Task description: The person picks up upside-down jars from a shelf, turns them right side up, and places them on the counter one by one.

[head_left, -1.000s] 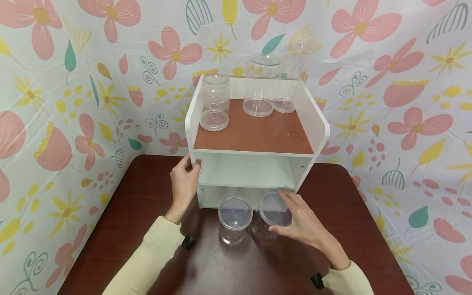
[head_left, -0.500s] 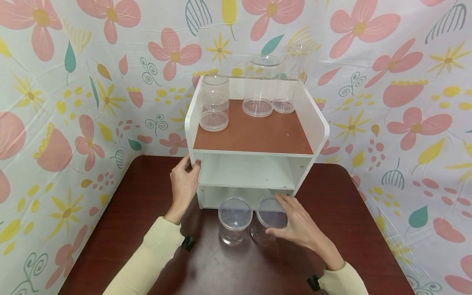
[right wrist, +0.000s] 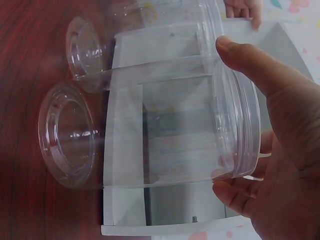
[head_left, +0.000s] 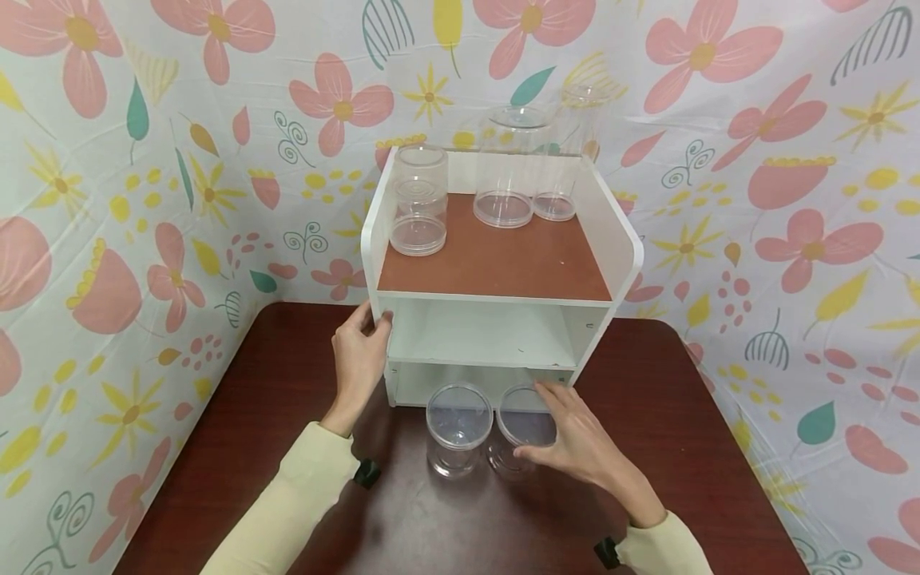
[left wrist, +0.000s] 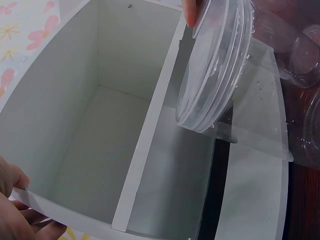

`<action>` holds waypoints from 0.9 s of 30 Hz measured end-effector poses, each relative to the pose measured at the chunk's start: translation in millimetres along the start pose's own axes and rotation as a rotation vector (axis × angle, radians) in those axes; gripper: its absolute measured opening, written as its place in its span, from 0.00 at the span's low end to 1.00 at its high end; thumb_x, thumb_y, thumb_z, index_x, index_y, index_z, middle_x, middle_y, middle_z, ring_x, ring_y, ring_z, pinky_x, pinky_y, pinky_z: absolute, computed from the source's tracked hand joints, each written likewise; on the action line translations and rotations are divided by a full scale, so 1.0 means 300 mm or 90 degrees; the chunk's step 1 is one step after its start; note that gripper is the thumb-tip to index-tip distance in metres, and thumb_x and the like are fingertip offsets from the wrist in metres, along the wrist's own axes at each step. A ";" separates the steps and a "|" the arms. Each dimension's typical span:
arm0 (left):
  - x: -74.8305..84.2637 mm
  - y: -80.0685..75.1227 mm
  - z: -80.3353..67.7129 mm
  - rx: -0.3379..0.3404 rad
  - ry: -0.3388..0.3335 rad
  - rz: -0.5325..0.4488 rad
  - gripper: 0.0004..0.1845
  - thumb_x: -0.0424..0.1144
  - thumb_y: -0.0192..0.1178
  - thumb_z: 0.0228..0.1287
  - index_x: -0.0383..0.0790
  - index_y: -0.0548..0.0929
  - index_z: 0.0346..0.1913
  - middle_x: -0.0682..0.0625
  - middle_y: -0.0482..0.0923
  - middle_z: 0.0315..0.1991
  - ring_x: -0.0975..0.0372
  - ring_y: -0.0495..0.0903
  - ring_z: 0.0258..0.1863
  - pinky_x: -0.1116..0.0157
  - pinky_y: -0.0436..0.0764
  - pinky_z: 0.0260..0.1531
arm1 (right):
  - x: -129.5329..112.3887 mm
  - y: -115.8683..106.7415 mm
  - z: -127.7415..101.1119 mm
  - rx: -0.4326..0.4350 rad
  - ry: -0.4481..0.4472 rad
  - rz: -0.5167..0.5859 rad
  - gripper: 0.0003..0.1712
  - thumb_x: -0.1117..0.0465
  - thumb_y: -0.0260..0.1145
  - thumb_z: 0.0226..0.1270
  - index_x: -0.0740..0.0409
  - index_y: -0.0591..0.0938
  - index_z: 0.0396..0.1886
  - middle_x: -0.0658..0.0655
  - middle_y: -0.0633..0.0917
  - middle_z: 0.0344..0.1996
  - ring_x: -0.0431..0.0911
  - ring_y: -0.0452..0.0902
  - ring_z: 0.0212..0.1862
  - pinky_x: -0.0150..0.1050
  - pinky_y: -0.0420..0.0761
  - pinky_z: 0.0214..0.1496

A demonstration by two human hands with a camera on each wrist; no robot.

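A clear lidded plastic jar point(head_left: 516, 423) stands on the table in front of a small white shelf unit point(head_left: 496, 303). My right hand point(head_left: 585, 439) holds it by the lid, thumb on one side and fingers on the other. In the right wrist view its round base point(right wrist: 66, 135) stands on the dark wood. Close to its left is a second clear lidded jar point(head_left: 460, 415); I cannot tell whether they touch. My left hand point(head_left: 359, 351) grips the front edge of the unit's left side panel, its fingertips partly hidden behind the panel.
On the unit's brown top point(head_left: 496, 263) stand a clear jar point(head_left: 418, 235) at left and two taller clear containers, one point(head_left: 503, 209) left of the other point(head_left: 553, 208). A middle shelf point(head_left: 481, 335) lies below. Floral cloth point(head_left: 251, 160) hangs behind the dark table point(head_left: 287, 383).
My right hand has shifted a little to the left with the jar, bringing it nearer the other jar. The left hand stays on the side panel.
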State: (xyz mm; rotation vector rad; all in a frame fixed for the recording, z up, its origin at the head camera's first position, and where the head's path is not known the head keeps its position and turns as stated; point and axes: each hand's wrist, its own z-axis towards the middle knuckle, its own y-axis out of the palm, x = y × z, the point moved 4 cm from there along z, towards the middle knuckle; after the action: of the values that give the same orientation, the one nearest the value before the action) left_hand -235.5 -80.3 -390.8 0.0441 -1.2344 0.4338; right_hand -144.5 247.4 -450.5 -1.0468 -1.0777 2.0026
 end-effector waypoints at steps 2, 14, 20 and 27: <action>0.000 0.000 0.000 0.000 0.000 -0.002 0.18 0.39 0.62 0.74 0.43 0.85 0.63 0.42 0.87 0.53 0.56 0.88 0.48 0.53 0.84 0.47 | -0.001 0.002 0.001 0.002 -0.003 -0.001 0.63 0.36 0.82 0.43 0.70 0.71 0.72 0.68 0.77 0.63 0.61 0.72 0.64 0.59 0.75 0.63; -0.006 0.002 0.002 0.010 -0.004 -0.003 0.17 0.40 0.63 0.74 0.45 0.86 0.61 0.47 0.89 0.50 0.61 0.88 0.45 0.58 0.84 0.44 | -0.009 -0.005 -0.001 0.001 0.020 -0.022 0.65 0.30 0.81 0.44 0.63 0.70 0.75 0.67 0.76 0.65 0.62 0.72 0.66 0.61 0.73 0.65; -0.005 0.001 0.002 0.012 -0.008 -0.004 0.17 0.39 0.63 0.73 0.45 0.86 0.62 0.47 0.88 0.50 0.61 0.88 0.45 0.59 0.83 0.44 | -0.024 -0.066 0.001 -0.003 0.062 0.004 0.55 0.35 0.75 0.58 0.59 0.68 0.77 0.66 0.74 0.69 0.62 0.69 0.69 0.65 0.70 0.66; 0.000 0.000 0.002 0.003 0.001 -0.001 0.17 0.39 0.62 0.74 0.44 0.86 0.62 0.47 0.88 0.50 0.60 0.88 0.46 0.57 0.84 0.44 | -0.067 -0.181 0.020 0.056 0.059 0.063 0.46 0.49 0.78 0.61 0.61 0.71 0.74 0.62 0.79 0.63 0.54 0.78 0.56 0.56 0.79 0.55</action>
State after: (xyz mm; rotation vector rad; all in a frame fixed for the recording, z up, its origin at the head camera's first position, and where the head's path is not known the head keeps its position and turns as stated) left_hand -236.2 -80.5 -390.5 0.0484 -1.2323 0.4350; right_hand -131.6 254.5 -394.1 -1.1542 -0.8961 2.0375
